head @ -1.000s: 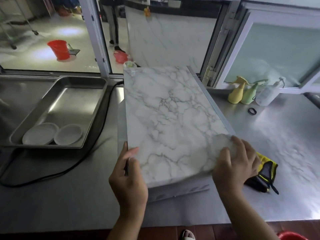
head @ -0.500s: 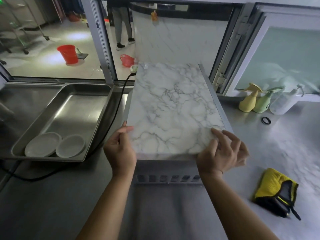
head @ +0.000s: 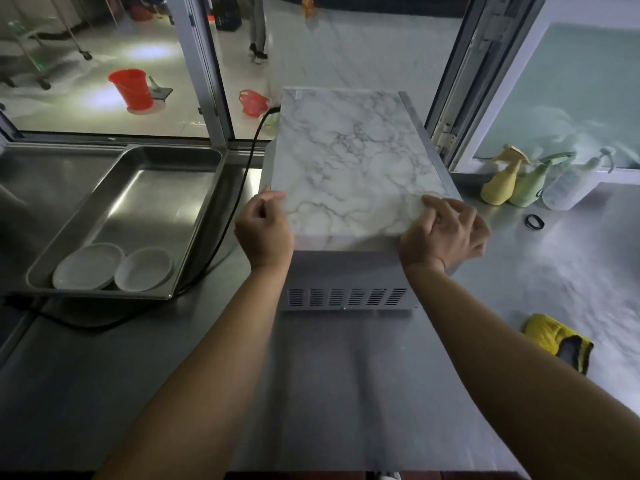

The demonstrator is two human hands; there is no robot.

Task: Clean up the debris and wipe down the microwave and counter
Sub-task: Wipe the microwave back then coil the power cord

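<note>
Hands hold the marble sheet (head: 349, 168) atop the microwave (head: 346, 289) mid-worktop (head: 346, 393): left hand (head: 265, 230) pinches its near-left corner, right hand (head: 445, 230) lies flat-fingered on the near-right. Wiping looks unfinished; the cloth (head: 557, 341) lies unused right.

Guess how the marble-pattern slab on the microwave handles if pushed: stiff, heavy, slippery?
Marble-pattern slab likely stiff: flat, with a thick near edge. Probably heavy: both the left hand and right hand are on it. May slide on the smooth microwave top.
</note>
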